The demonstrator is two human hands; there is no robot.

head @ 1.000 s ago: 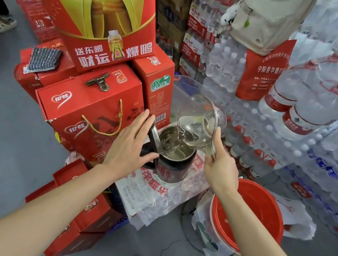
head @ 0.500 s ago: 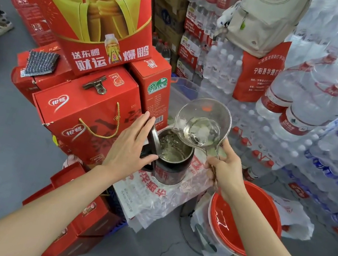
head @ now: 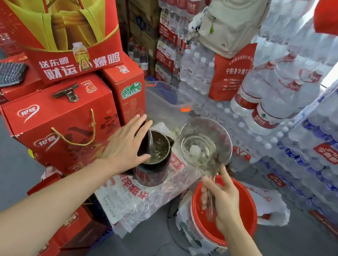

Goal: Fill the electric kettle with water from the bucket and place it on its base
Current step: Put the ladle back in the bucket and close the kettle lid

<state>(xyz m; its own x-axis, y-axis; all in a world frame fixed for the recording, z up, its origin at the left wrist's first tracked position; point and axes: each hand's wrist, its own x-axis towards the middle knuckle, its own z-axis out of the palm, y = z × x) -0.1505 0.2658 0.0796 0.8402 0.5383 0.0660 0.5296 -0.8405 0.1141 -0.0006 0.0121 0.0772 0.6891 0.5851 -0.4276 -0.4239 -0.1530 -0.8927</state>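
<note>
Forearms reaching forward from the bottom edge, one to each side. Right hand (head: 222, 200) nearest, grip closed on the thin handle of the clear plastic water scoop (head: 204, 146), fingers partly splayed, bowl raised roughly level just right of the kettle and above the far edge of the round red plastic bucket (head: 248, 210); held there, probably, so drips fall back toward the bucket between pours. Small remnant of water, it seems, in the bottom of the bowl. Bucket low on the floor at right, wrapped outside in loose clear film, water level inside hard to judge. Left hand (head: 126, 143) flat and open, fingers spread, nothing clasped, resting against the raised lid and handle side of the black-and-steel electric kettle (head: 154, 159), likely to keep the lid back and the mouth clear for pouring. Kettle upright on crinkled red-and-white printed plastic wrap (head: 130, 190) serving as a makeshift counter, water glinting inside; fill level unclear, base not identifiable. Behind and left, red cardboard gift boxes with gold cord handles (head: 59, 123), one carrying a metal bulldog clip (head: 67, 93). Farther back and right, shrink-wrapped stacks of bottled water (head: 329, 137) walling in the corner.
</note>
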